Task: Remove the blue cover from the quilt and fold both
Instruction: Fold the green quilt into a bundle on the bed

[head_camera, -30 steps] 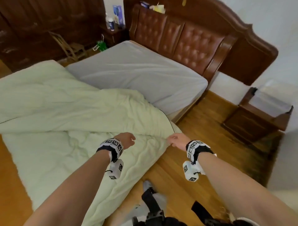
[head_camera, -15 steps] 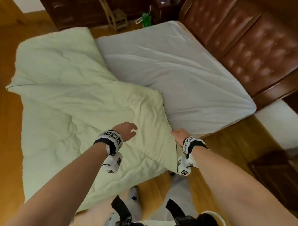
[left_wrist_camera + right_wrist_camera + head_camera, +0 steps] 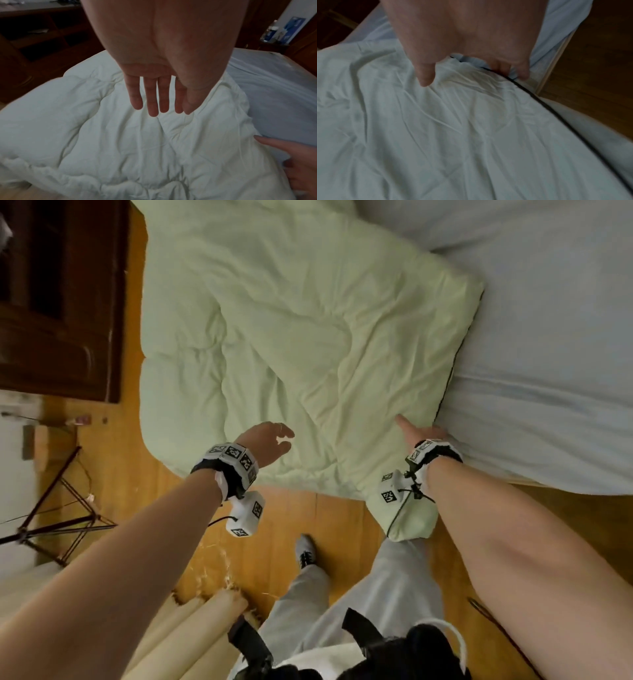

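A pale green quilt (image 3: 308,337) lies folded on the bed, with one corner hanging over the near edge toward the floor. Its right edge carries dark piping (image 3: 539,102). My right hand (image 3: 423,433) holds that edge: the thumb lies on top and the fingers (image 3: 501,69) tuck under the piping. My left hand (image 3: 274,440) hovers just above the quilt (image 3: 120,148), fingers (image 3: 152,102) straight and holding nothing. A pale blue sheet (image 3: 548,337) covers the mattress to the right of the quilt (image 3: 436,135). I cannot tell whether it is the cover.
A dark wooden cabinet (image 3: 58,302) stands at the left. A black folding stand (image 3: 58,525) and pale rolled mats (image 3: 191,635) sit on the wooden floor (image 3: 342,525) near my legs (image 3: 394,594).
The view has swung down and closer to the bed's edge. My left hand has gone from loosely curled to straight fingers over the quilt. My right hand stays on the piped edge.
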